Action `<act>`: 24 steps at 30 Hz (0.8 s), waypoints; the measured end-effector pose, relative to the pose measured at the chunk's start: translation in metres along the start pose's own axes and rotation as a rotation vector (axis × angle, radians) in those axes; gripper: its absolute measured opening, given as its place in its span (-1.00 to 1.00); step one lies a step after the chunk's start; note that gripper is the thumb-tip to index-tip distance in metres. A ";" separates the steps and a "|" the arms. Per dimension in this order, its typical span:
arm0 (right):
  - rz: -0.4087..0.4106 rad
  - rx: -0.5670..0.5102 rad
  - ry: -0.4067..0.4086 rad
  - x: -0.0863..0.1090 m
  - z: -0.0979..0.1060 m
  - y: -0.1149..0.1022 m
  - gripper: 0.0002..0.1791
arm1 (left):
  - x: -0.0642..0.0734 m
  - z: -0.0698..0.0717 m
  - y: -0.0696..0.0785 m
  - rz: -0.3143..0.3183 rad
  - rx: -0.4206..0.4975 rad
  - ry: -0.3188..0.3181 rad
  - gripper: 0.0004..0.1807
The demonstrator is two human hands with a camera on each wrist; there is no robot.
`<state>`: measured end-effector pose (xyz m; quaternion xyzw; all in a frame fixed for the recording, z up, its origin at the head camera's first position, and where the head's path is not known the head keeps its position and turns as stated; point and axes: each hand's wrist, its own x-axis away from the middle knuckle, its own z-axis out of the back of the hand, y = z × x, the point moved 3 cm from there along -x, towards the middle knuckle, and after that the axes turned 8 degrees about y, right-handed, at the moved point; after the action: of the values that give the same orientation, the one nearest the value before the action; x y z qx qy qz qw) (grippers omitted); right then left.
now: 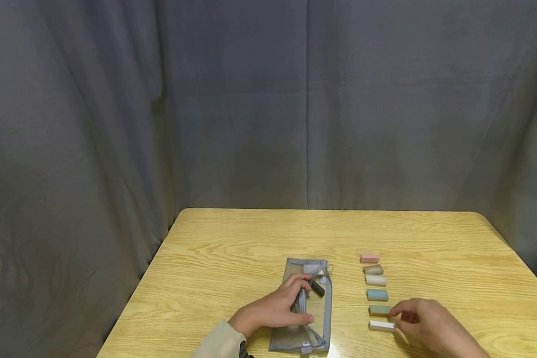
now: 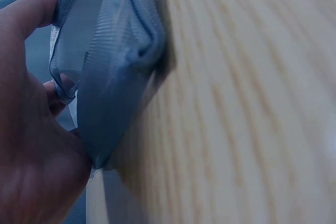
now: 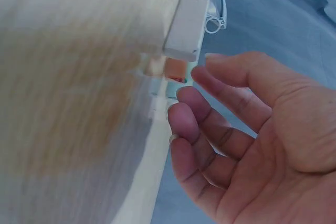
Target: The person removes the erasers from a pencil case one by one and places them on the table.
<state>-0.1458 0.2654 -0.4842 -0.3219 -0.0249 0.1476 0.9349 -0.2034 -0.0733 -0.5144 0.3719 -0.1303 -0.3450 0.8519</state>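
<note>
A grey mesh zip pouch (image 1: 327, 308) lies flat on the table, with a small black item (image 1: 317, 288) showing inside it. My left hand (image 1: 279, 304) holds the pouch by its opening, thumb and fingers spread along the rim. In the left wrist view, fingertips touch the mesh edge (image 2: 56, 51). To the right, a column of small blocks runs away from me, the nearest a white one (image 1: 381, 326), then a green one (image 1: 378, 311). My right hand (image 1: 422, 320) is beside these two, fingers loosely bent. The right wrist view shows a gap between its thumb and fingertips.
Farther up the column are a blue block (image 1: 377, 295), an off-white block (image 1: 376, 280), a grey-brown block (image 1: 373, 269) and a pink block (image 1: 369, 258). A ring (image 1: 330, 270) hangs at the pouch's far corner. Grey curtains (image 1: 237, 109) stand behind the wooden table (image 1: 232, 238).
</note>
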 end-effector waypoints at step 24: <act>0.083 0.004 0.111 -0.036 -0.014 -0.050 -0.84 | 0.000 0.000 0.001 0.003 0.000 0.007 -0.42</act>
<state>-0.1649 0.2085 -0.4632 -0.3285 0.0408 0.1682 0.9285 -0.2030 -0.0733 -0.5140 0.3729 -0.1276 -0.3425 0.8528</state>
